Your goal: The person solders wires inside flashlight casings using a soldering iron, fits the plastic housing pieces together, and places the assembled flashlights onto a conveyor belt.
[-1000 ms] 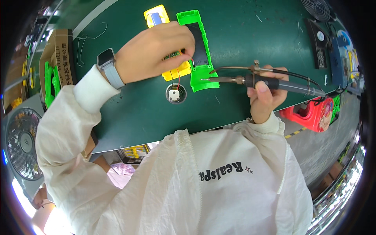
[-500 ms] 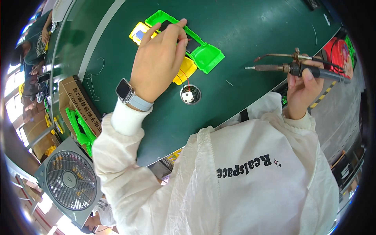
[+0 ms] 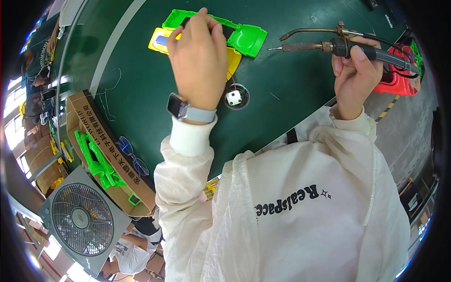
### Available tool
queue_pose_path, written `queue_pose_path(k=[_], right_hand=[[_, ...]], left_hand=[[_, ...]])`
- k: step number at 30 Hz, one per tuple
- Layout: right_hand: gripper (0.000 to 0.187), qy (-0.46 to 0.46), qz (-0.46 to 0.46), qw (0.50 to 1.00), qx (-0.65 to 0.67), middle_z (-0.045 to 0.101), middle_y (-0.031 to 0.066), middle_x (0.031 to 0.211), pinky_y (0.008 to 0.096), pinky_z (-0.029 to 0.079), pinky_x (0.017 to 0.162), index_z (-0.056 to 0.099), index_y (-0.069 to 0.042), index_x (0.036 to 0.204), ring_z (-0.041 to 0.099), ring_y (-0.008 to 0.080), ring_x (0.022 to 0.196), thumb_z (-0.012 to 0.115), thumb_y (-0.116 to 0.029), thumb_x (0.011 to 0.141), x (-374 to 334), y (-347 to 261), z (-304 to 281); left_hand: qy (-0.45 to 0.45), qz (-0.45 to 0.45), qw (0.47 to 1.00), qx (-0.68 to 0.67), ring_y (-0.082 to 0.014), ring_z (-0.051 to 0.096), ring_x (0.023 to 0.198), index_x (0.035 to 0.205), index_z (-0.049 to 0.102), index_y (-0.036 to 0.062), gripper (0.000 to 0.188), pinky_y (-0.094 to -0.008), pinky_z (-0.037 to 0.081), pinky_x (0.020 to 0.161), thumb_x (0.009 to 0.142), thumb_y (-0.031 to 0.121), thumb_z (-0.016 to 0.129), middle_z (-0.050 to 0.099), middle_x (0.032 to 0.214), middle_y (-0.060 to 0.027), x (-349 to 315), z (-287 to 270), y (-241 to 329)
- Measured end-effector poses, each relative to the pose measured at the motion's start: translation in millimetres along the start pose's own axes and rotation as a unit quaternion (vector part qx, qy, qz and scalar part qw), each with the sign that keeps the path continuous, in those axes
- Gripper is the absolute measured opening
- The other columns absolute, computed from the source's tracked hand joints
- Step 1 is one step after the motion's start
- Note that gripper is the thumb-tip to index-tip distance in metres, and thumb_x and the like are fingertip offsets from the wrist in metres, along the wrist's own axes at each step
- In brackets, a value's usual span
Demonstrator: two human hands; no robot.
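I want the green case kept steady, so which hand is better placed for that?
Probably the left hand: it is over the green case, though contact is hard to tell. The right hand is off to the right, gripping a soldering iron.

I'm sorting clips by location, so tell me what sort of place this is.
Probably an electronics assembly workshop or factory: the right hand holds a soldering iron, a green plastic shell lies on the workbench, and a cardboard box holds green parts.
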State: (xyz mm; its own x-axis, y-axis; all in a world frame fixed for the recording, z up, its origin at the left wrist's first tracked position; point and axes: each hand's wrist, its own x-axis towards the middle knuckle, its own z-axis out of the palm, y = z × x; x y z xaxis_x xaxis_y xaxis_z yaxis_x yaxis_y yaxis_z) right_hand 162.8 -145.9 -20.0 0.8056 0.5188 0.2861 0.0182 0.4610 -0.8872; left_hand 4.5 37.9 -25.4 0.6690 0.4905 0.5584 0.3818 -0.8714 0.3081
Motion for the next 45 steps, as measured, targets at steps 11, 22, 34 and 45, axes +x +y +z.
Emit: queue_pose_path(k=[11, 22, 34, 45], right_hand=[[0.020, -0.034, 0.011, 0.997, -0.074, 0.055, 0.0102, 0.071, 0.0258, 0.037, 0.044, 0.054, 0.003, 0.099, 0.048, 0.0153, 0.050, 0.060, -0.012, 0.088, 28.5, 28.2, 10.6], [0.025, -0.073, 0.133, 0.988, -0.011, 0.061, 0.0128, 0.085, 0.0274, 0.047, 0.058, 0.050, -0.001, 0.105, 0.057, 0.0159, 0.062, 0.064, -0.015, 0.090, 0.0, 10.4, 31.0], [0.028, -0.092, 0.226, 0.964, 0.107, 0.058, 0.0118, 0.096, 0.0329, 0.048, 0.069, 0.049, -0.001, 0.106, 0.055, 0.0187, 0.075, 0.062, -0.016, 0.087, -7.0, 28.0, 44.6], [0.028, -0.071, 0.119, 0.990, -0.003, 0.056, 0.0112, 0.092, 0.0260, 0.042, 0.060, 0.052, -0.001, 0.104, 0.051, 0.0137, 0.065, 0.063, -0.017, 0.084, 21.2, 27.4, 24.7]], left_hand=[[-0.170, 0.117, 0.971, -0.123, -0.0260, 0.062, 0.077, 0.095, 0.062, 0.0070, 0.008, -0.0355, 0.044, 0.083, 0.091, 0.014, 0.063, 0.068, 0.086, -0.0053, 34.7, -42.2, -55.2], [-0.232, 0.065, 0.957, -0.162, -0.0268, 0.065, 0.078, 0.099, 0.057, 0.0062, 0.012, -0.0353, 0.051, 0.069, 0.090, 0.011, 0.064, 0.067, 0.088, -0.0063, 22.7, -42.4, -53.2], [-0.243, -0.103, 0.916, -0.301, -0.0177, 0.068, 0.082, 0.096, 0.060, 0.0017, 0.007, -0.0272, 0.052, 0.072, 0.091, 0.007, 0.063, 0.067, 0.086, -0.0063, 21.9, -42.6, -50.2], [-0.232, 0.059, 0.947, -0.215, -0.0247, 0.064, 0.074, 0.089, 0.063, 0.0043, 0.007, -0.0342, 0.048, 0.074, 0.085, 0.008, 0.067, 0.067, 0.081, -0.0076, 40.7, -39.4, -57.8]])
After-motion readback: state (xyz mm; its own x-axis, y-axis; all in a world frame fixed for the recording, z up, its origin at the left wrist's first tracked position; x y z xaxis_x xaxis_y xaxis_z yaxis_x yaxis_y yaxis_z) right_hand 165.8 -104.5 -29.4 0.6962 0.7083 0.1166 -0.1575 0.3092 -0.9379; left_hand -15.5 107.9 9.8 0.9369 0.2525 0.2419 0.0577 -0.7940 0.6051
